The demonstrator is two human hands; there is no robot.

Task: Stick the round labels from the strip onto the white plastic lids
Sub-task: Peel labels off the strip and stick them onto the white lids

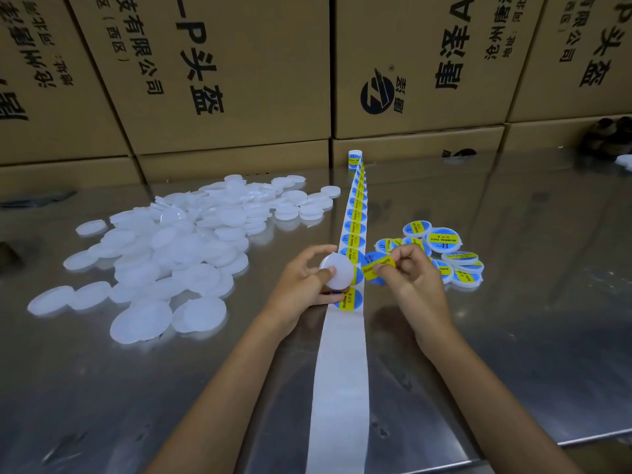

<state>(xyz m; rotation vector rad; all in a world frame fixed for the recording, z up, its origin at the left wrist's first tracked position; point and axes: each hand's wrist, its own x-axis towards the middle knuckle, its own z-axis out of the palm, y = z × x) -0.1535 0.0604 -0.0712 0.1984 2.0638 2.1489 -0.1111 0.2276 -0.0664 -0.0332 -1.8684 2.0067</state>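
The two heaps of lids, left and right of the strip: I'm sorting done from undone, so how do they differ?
The left heap is plain white, with no labels; the right heap carries blue and yellow round labels. The left heap is far larger and spreads wide; the right heap is a small cluster beside the right hand. Both lie loose on the shiny metal table, lids overlapping.

Single head-worn wide-angle view, looking forward and down along the label strip [343, 354], which runs from the lower edge away toward stacked cardboard boxes [219, 73]. Near end close; far end distant. No second view.
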